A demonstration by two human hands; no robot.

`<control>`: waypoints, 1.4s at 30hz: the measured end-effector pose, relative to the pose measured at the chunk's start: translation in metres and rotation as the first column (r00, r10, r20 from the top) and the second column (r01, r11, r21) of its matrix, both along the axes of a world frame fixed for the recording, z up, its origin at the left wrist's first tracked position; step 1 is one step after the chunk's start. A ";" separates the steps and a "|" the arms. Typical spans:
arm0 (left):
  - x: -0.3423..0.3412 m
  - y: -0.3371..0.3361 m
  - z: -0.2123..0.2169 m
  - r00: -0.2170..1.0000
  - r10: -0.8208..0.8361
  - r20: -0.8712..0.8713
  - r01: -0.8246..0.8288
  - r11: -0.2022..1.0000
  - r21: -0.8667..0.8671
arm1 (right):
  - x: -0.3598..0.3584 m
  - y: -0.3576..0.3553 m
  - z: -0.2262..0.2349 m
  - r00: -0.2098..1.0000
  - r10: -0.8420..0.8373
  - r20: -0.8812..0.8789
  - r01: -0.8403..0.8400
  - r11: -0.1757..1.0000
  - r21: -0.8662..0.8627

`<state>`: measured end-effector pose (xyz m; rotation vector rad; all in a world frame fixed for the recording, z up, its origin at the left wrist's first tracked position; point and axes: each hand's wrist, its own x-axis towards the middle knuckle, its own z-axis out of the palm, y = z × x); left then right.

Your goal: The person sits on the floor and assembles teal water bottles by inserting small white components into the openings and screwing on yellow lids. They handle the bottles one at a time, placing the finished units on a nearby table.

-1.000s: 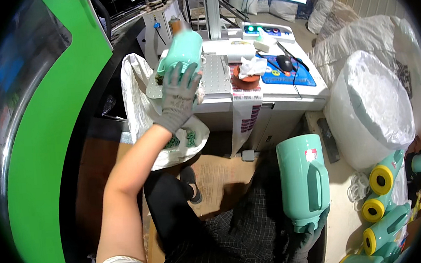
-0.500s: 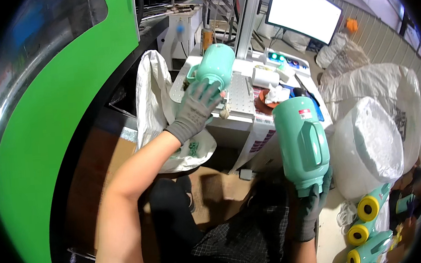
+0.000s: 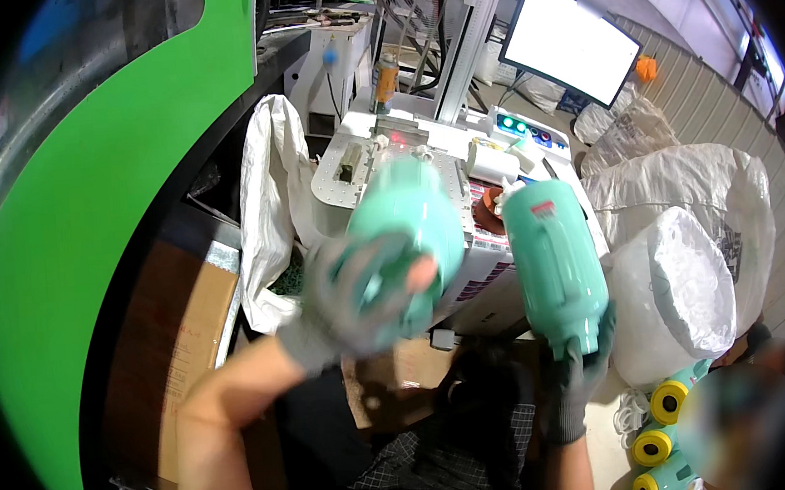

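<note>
the left hand (image 3: 346, 294), gloved in grey and blurred, has its fingers curled about the handle side of the first green jug (image 3: 422, 216), gripping it; how tightly they close cannot be told. that jug is held in front of the surface (image 3: 444, 135), overlapping the view of its front edge and perforated plate (image 3: 330, 193). the right hand (image 3: 586, 372), gloved too, has its fingers wrapped around the neck of the second green jug (image 3: 553, 261), which is held neck down, slightly tilted, in front of the surface's right front corner. a brown roll (image 3: 488, 211) sits near the front edge, a white roll (image 3: 490, 163) behind it. a white sack (image 3: 272, 208) stands by the left edge.
</note>
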<state>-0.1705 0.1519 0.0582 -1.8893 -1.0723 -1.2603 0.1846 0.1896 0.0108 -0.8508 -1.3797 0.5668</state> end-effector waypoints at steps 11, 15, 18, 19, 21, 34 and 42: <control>0.025 -0.130 -0.063 0.682 0.045 0.730 0.694 0.275 -0.665 | -0.247 0.156 0.021 0.593 -0.351 0.725 0.025 0.908 0.419; 0.018 -0.142 -0.073 0.723 0.040 0.690 0.630 0.374 -0.681 | -0.295 0.172 0.015 0.394 -0.250 0.884 0.069 0.967 0.243; 0.014 -0.137 -0.073 0.759 -0.055 0.648 0.600 0.444 -0.665 | -0.304 0.173 0.025 0.322 -0.233 0.918 0.067 0.972 0.223; 0.015 -0.135 -0.073 0.768 -0.097 0.633 0.602 0.446 -0.662 | -0.303 0.176 0.027 0.305 -0.207 0.930 0.073 0.978 0.194; 0.021 -0.133 -0.076 0.580 -0.051 0.813 0.795 0.248 -0.553 | -0.301 0.177 0.027 0.265 -0.188 0.946 0.079 0.982 0.173; 0.047 -0.132 -0.084 0.364 0.016 0.931 0.914 0.186 -0.360 | -0.087 0.033 -0.038 0.473 -0.171 0.864 -0.172 0.944 0.281; 0.034 -0.117 -0.080 0.474 -0.002 0.880 0.880 -0.045 -0.474 | 0.088 -0.026 0.054 0.304 -0.426 0.852 0.124 0.905 0.408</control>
